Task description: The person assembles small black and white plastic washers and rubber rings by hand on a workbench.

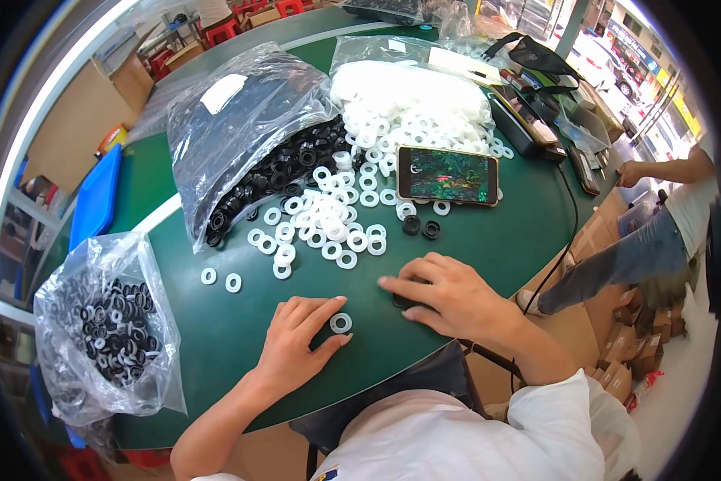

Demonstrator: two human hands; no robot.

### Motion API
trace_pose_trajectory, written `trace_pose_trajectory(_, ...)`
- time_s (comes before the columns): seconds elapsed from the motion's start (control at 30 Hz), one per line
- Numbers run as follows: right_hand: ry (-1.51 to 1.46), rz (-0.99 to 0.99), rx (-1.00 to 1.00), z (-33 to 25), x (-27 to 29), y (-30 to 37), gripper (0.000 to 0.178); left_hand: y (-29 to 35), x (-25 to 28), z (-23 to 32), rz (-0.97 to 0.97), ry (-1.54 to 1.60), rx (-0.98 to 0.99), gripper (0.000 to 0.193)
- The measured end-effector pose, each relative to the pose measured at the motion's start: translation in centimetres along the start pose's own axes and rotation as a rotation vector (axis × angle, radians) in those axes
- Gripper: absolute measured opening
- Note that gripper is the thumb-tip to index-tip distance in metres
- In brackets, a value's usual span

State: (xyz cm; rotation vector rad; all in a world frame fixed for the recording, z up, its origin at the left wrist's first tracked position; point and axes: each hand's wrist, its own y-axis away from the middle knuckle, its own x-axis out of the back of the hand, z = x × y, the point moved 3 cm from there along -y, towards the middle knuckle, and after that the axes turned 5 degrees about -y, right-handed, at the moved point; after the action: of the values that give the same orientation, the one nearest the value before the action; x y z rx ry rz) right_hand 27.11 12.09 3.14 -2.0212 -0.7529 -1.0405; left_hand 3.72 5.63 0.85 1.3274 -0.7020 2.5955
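My left hand [296,345] rests low over the green table with thumb and forefinger apart. A flat white ring [340,323] lies between those two fingertips, close to the thumb. My right hand [456,301] is curled over a black ring [401,301], its fingers and thumb closed around it; the fingers hide most of that ring. Beyond my hands spreads a heap of loose white rings [328,216]. Two black rings [431,230] lie apart from it, just below a phone.
A large clear bag of black rings [248,104] and a bag of white rings [408,88] spill onto the table. A phone [447,175] lies on white rings. At left sit a bag of mixed rings [120,333] and a blue tray [97,200]. Another person [649,240] stands at right.
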Motion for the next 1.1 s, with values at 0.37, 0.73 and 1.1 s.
trace_pose_trajectory(0.37,-0.258,0.043,0.034,-1.6,-2.6,-2.6,0.026,0.3,0.6,-0.9,-0.058,0.083,0.036,0.071)
trace_pose_trajectory(0.73,-0.262,-0.079,0.117,-2.5,-4.9,-4.9,0.025,0.8,1.3,-1.3,-0.171,0.151,0.105,0.08)
trace_pose_trajectory(1.1,-0.276,-0.066,0.056,-2.7,-5.3,-4.9,0.021,0.5,1.3,-1.4,-0.18,0.152,0.102,0.075)
